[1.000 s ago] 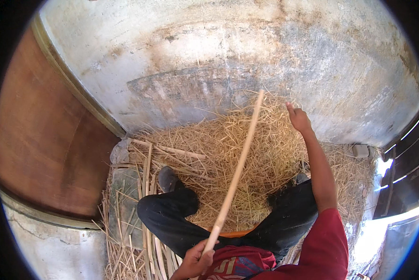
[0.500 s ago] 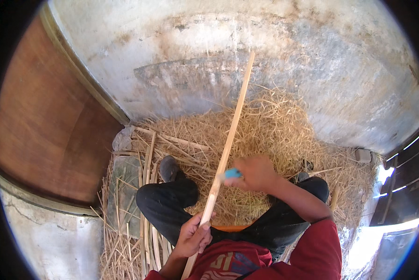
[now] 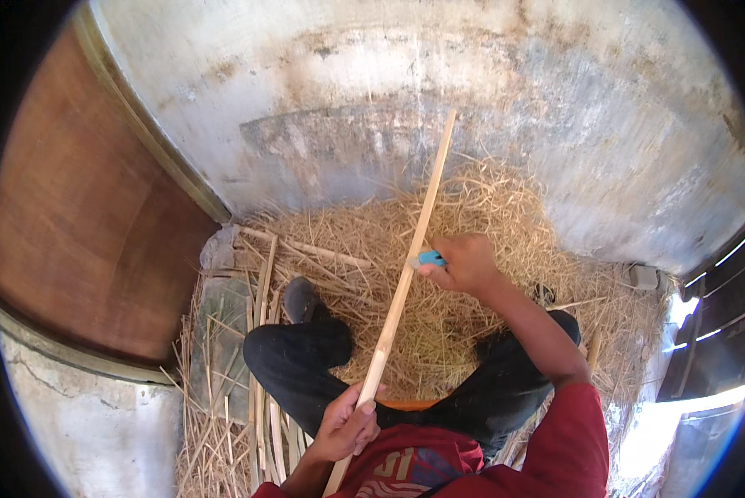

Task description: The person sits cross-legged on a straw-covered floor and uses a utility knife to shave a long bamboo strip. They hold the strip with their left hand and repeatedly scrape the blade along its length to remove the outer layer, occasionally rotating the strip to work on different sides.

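Observation:
A long pale bamboo strip (image 3: 399, 300) slants up from my lap toward the wall, its far tip raised in front of the plaster. My left hand (image 3: 347, 423) is closed around its lower part, close to my belly. Farther up, my right hand (image 3: 465, 264) grips a blue-handled knife (image 3: 431, 259), most of whose handle the fingers cover. The short blade rests against the right edge of the strip. A lighter stretch of bare wood shows on the strip just above my left hand.
Curly shavings (image 3: 490, 203) heap against the stained wall (image 3: 372, 75). Several more strips (image 3: 266, 282) lie at the left beside a flat stone (image 3: 221, 332) and my bent leg (image 3: 296, 355). A brown door panel (image 3: 90, 207) stands at far left, dark slats (image 3: 717, 332) at right.
My right hand with the knife has moved up along the strip, away from my body. The strip's far tip has dropped slightly. My left hand keeps its hold.

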The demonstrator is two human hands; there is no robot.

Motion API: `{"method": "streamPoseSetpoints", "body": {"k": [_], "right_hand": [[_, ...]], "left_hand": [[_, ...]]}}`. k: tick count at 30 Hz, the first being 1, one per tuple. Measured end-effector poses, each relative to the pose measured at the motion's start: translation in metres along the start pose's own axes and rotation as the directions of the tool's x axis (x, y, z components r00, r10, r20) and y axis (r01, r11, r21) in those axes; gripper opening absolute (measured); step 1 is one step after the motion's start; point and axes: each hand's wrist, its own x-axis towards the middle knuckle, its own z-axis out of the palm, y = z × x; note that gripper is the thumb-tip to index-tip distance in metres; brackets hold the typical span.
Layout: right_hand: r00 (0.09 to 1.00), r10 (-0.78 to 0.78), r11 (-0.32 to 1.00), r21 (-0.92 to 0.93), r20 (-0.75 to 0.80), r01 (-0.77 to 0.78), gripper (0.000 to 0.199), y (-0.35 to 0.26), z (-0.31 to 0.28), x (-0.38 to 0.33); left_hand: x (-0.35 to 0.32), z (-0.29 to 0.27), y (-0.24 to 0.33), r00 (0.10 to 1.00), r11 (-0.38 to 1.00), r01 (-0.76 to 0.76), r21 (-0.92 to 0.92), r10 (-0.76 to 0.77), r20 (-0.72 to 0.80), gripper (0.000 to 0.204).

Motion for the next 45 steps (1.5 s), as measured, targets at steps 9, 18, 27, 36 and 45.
{"method": "streamPoseSetpoints", "body": {"k": [9,18,27,36,45], "right_hand": [[0.773,0.629,0.775,-0.14,0.081,-0.616,0.066,0.15,-0.019,0.02],[0.376,0.921,0.384,0.07,-0.104,-0.921,0.081,0.236,-0.025,-0.047],[0.803,0.503,0.711,0.374,0.32,-0.595,0.07,0.076,-0.039,-0.022],[0.707,-0.282,-0.458,0.557,0.648,-0.693,0.085,-0.015,-0.021,-0.02],[0.972,-0.032,0.928,0.369,0.231,-0.057,0.064,-0.036,-0.002,-0.021]], "left_hand": [[-0.039,0.002,-0.01,0.978,0.973,0.206,0.107,-0.209,0.017,0.038],[-0.031,0.009,-0.008,0.966,0.909,0.246,0.336,-0.258,-0.009,0.037],[0.023,-0.001,0.005,0.987,0.976,0.005,0.217,0.03,-0.159,0.041],[0.021,0.001,0.008,0.983,0.978,-0.013,0.208,0.051,-0.177,0.043],[0.018,0.002,0.012,0.981,0.979,-0.023,0.204,0.062,-0.182,0.04]]}}
